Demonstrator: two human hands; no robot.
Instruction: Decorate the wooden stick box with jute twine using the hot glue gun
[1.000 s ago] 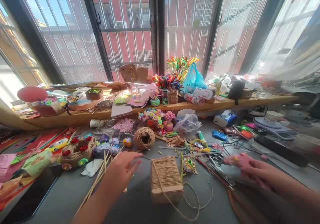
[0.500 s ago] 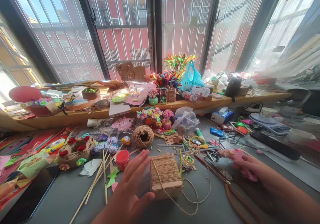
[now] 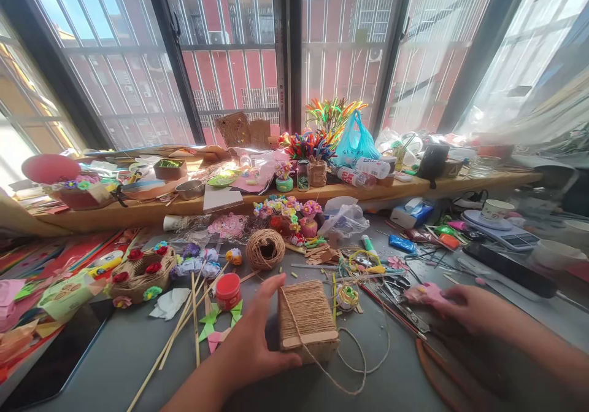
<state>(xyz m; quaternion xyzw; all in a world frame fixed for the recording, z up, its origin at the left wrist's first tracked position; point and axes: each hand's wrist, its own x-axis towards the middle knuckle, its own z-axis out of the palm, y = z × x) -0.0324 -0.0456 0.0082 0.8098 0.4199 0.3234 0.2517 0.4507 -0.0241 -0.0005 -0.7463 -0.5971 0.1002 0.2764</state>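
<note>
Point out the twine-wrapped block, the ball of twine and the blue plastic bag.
Twine-wrapped block [image 3: 307, 315], head view: the twine on its upper face.
Ball of twine [image 3: 256, 254], head view: the coils left of its hole.
Blue plastic bag [image 3: 356, 142], head view: its middle.

Setting: a handicraft workspace, laid out beneath a bank of windows [image 3: 288, 50].
Window view: barred, facing a pink building [image 3: 257, 74].
Worktable [image 3: 133, 341]: strewn with a jute twine ball [image 3: 257, 253], bamboo skewers [image 3: 194, 314], a glue stick [image 3: 367, 243], a folded-paper ring [image 3: 210, 317] and a flower-trimmed basket [image 3: 138, 290], plus a digital scale [image 3: 518, 239].
Wooden ledge [image 3: 151, 218]: crowded with pipe cleaners [image 3: 308, 145], plastic bottles [image 3: 352, 177] and a blue carrier bag [image 3: 359, 139].
Far right: blurred, possibly hung with plastic sheeting [image 3: 543, 108].
</note>
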